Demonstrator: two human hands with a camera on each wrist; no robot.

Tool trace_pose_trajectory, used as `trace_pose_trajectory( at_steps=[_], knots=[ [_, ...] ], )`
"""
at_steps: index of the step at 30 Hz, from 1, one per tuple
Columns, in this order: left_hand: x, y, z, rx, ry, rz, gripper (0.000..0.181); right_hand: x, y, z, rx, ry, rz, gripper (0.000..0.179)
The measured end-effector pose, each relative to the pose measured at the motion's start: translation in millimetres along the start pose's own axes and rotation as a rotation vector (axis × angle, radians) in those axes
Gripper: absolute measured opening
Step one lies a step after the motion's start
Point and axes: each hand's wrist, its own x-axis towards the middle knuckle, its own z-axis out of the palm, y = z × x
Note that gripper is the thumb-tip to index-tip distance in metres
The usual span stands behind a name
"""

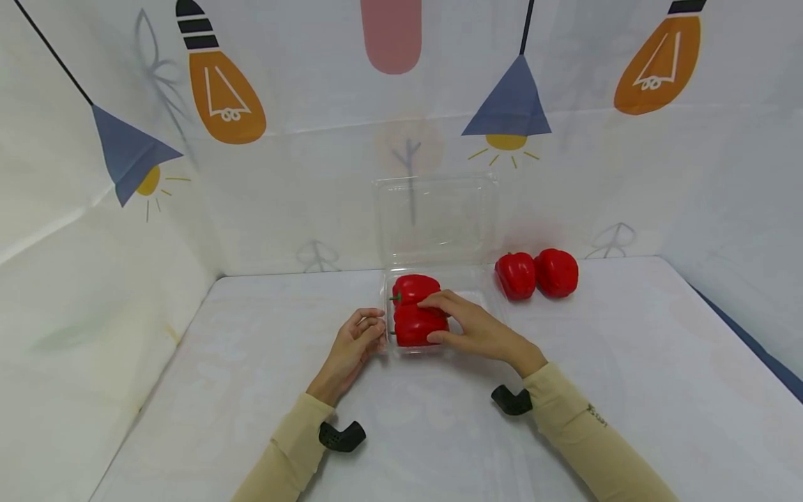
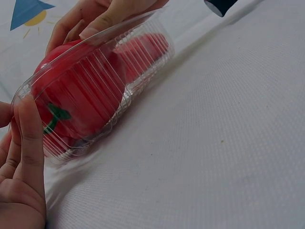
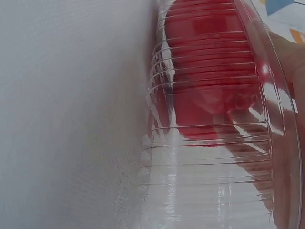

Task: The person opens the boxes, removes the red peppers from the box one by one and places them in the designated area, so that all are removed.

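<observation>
A clear plastic clamshell box [image 1: 464,286] stands with its lid [image 1: 439,216] raised against the back wall. Two red bell peppers lie along its left side, the far one [image 1: 415,286] behind the near one [image 1: 417,326], green stems facing left. My right hand [image 1: 479,331] reaches in from the right and grips the near pepper, thumb at the front, fingers behind. The left hand [image 1: 356,348] pinches the box's left rim; in the left wrist view its fingers [image 2: 29,129] lie against the ribbed wall. Through that wall in the right wrist view a red pepper [image 3: 205,71] shows.
Two more red bell peppers, one [image 1: 517,275] beside the other [image 1: 556,272], lie right of the box near the table's back edge. A white cloth covers the table [image 1: 251,348]. Behind it hangs a printed wall sheet [image 1: 301,174].
</observation>
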Motion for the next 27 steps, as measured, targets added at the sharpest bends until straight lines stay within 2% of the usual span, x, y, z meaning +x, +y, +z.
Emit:
trace_pose_trajectory(
  at_steps=[6,13,19,27],
  knots=[
    [0.5,1.0,0.4,0.001,0.0,0.002,0.032,0.5,-1.9,-2.0,-0.003,-0.003,-0.006,0.055],
    [1.6,0.2,-0.5,-0.007,-0.004,0.022,0.028,0.2,-4.1,-7.4,0.042,0.058,0.045,0.053],
    [1.2,-1.5,-0.7,-0.011,-0.002,0.016,0.028,0.4,-1.1,-7.4,0.075,0.015,0.082,0.055],
    [0.4,-1.5,-1.3,-0.007,0.003,0.005,0.031,0.0,2.7,-7.7,0.122,0.012,0.106,0.06]
  ],
)
